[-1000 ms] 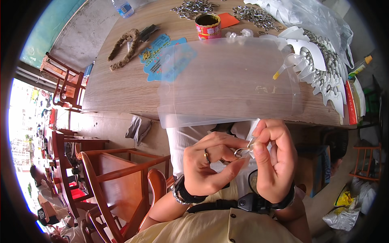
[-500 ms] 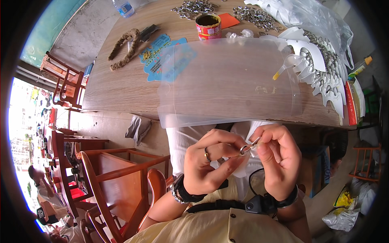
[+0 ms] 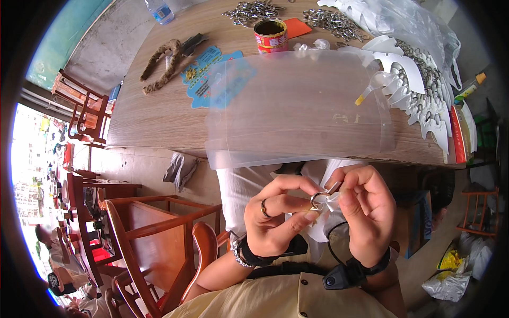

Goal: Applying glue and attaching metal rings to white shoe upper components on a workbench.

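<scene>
Above my lap, my left hand (image 3: pixel 275 218) pinches a small silver metal ring (image 3: pixel 317 198) between thumb and fingers. Facing it, my right hand (image 3: pixel 367 212) is closed, its thumb and fingers on a thin white strip (image 3: pixel 333 201) that meets the ring. A short bar of metal (image 3: pixel 335 186) shows at the right fingertips; I cannot tell whether it belongs to the ring. Whitish material hangs below the fingers. A translucent plastic sheet (image 3: pixel 297 106) lies on the table just beyond, overhanging its front edge.
On the wooden table (image 3: pixel 154 119) are silver metal fittings (image 3: pixel 334 24) in piles, a red tin (image 3: pixel 271 37), a blue card (image 3: pixel 199 90) and a brown furry loop (image 3: pixel 159 61). White pieces with metal fittings (image 3: pixel 424 95) line the right side. Wooden chairs (image 3: pixel 159 233) stand left.
Both hands stay together with slight finger shifts. The ring has turned a little, and more of the metal bar and white strip shows between the fingertips.
</scene>
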{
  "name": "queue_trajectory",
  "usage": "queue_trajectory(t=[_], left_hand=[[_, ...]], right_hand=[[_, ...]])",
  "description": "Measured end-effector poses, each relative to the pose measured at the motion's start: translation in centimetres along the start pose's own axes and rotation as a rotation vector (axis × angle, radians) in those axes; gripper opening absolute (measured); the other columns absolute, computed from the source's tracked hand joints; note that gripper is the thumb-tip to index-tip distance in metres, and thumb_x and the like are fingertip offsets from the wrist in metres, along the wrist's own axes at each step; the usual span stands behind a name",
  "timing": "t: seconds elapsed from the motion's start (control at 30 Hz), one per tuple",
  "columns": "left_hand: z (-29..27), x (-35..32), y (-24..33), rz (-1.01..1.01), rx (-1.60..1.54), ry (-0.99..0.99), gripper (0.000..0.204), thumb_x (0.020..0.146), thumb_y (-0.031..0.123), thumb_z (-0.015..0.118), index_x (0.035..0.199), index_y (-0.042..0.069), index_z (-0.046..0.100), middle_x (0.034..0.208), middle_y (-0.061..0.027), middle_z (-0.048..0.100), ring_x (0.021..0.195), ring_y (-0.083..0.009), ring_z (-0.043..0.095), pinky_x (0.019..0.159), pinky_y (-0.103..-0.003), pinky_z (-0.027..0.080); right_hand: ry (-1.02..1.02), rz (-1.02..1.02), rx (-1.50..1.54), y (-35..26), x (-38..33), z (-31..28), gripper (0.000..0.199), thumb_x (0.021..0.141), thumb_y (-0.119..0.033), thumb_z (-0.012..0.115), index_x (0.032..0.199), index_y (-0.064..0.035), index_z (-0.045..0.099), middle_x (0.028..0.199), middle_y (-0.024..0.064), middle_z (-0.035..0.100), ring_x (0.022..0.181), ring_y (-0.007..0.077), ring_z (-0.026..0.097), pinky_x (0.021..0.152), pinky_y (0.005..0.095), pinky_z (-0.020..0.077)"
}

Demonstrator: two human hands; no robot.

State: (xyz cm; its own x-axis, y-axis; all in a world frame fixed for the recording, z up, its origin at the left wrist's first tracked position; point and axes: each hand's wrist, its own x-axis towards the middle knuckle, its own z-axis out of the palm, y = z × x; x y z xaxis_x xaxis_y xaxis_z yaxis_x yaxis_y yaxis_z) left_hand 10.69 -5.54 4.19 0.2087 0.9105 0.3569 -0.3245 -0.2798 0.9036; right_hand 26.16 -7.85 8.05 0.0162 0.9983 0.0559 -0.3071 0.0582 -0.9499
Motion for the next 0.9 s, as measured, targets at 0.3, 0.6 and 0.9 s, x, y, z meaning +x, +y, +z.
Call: queue_trajectory(t=[0.3,0.6,0.9], left_hand=[[-0.3,0.1,0.4,0.033,0.135,-0.071,0.009,0.075,-0.006,0.067,0.082,-0.002,0.064,0.106,-0.0184,0.066,0.094,-0.0289,0.064,0.081,-0.037,0.049],[-0.3,0.4,0.7,0.127,0.205,-0.089,0.01,0.072,-0.008,0.067,0.079,-0.003,0.06,0.103,-0.0185,0.067,0.094,-0.0315,0.065,0.082,-0.039,0.05],[-0.4,-0.1,0.9,0.07,0.135,-0.054,0.01,0.072,-0.008,0.066,0.078,-0.003,0.06,0.102,-0.019,0.068,0.093,-0.0303,0.066,0.082,-0.037,0.05]], right_hand=[[0.078,-0.228,-0.244,1.1,0.4,0.7,0.006,0.094,0.0,0.051,0.097,0.0029,0.048,0.097,0.0129,0.056,0.082,0.0128,0.054,0.075,0.0254,0.0447],[0.135,-0.422,-0.529,1.8,0.6,1.0,0.009,0.089,0.002,0.053,0.095,0.0014,0.047,0.09,0.0154,0.057,0.072,0.0166,0.055,0.066,0.0268,0.0464],[0.088,-0.558,-0.672,1.7,0.7,0.9,0.014,0.085,0.003,0.057,0.095,-0.0005,0.048,0.091,0.0159,0.059,0.077,0.0241,0.059,0.07,0.0311,0.0484]])
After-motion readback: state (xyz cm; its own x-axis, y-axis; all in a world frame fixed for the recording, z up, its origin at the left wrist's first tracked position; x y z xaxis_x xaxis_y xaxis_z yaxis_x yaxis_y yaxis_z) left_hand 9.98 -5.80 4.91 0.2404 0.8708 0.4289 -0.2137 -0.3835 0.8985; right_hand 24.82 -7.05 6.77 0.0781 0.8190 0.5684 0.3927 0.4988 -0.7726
